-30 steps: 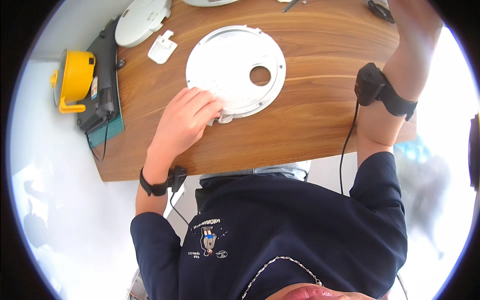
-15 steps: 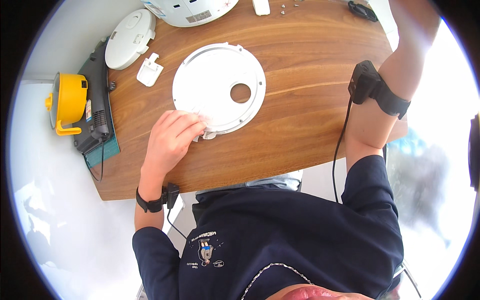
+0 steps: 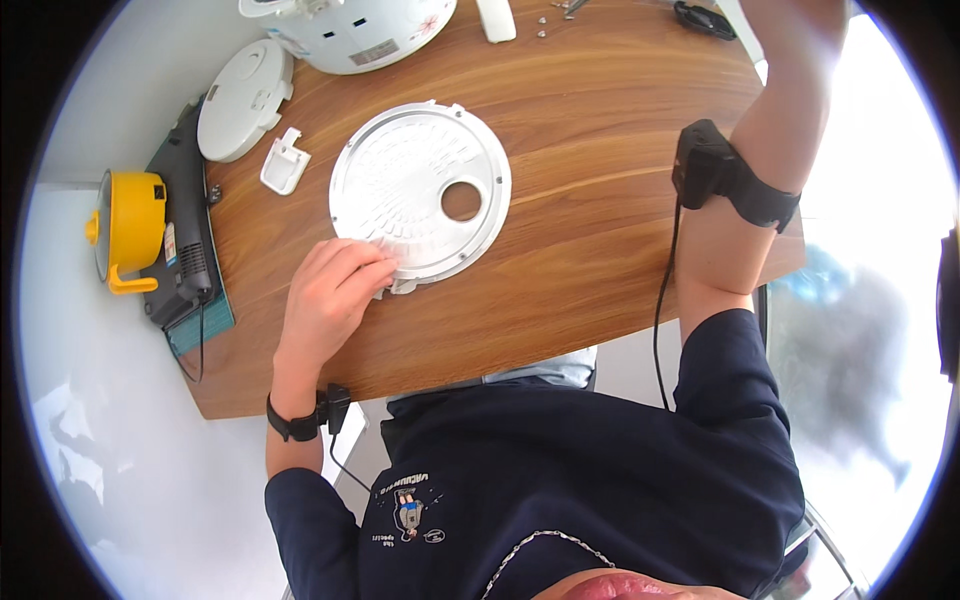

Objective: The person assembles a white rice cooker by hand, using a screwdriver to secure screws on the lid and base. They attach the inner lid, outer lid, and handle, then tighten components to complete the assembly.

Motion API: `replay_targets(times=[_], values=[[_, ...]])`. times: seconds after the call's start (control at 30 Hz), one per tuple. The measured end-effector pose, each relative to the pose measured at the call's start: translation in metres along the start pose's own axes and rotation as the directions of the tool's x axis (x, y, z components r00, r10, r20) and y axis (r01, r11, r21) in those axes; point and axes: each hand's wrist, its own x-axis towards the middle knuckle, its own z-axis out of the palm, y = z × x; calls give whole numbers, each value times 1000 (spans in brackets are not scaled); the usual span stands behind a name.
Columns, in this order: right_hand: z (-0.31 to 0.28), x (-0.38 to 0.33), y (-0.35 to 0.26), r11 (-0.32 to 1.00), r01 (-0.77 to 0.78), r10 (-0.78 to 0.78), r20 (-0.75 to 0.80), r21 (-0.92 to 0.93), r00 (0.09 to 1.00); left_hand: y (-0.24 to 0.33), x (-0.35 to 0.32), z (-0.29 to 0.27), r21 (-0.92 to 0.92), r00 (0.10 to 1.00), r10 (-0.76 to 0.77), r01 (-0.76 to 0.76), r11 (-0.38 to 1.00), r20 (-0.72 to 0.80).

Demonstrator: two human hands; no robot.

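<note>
A round silvery lid plate (image 3: 405, 165), with a round hole right of its middle and small screws around its rim, lies on the wooden table. My left hand (image 3: 335, 290) is closed at the near left part of its rim, fingertips pinched over the edge. Those fingers hide a bit of the rim, beside a small tab. My right forearm (image 3: 780, 130) reaches away toward the far right, and its hand is beyond the upper edge of the picture. A small white plastic piece (image 3: 286, 163) lies left of the plate.
Farther back stand a white rice cooker body (image 3: 355, 35) and a round white lid (image 3: 245, 100). Small screws (image 3: 542, 30) lie near a white strip (image 3: 496, 18). A black item (image 3: 705, 20) is far right. At left is a yellow pot (image 3: 137, 220) beside a dark device (image 3: 185, 230).
The whole view has shifted, so the table things sit lower and farther left, and more of the cooker shows. Glare on the plate has lessened, revealing its dimples. My left hand stays at the rim.
</note>
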Motion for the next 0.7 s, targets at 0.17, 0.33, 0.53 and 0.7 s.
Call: replay_targets(times=[0.17,0.33,0.53,0.7], values=[[-9,-1,10,1000,13,-13,-40,16,999,-2,2,4,48,996,70,-67,997,-60],[-9,-5,10,998,1,-4,-59,-62,998,-3,-6,8,86,992,87,-79,993,-89],[-12,-5,21,996,-38,31,-97,-76,995,-8,-3,12,63,990,91,-84,994,-110],[-11,0,28,990,-98,96,-29,-103,995,-13,-2,12,-18,990,76,-79,997,-119]])
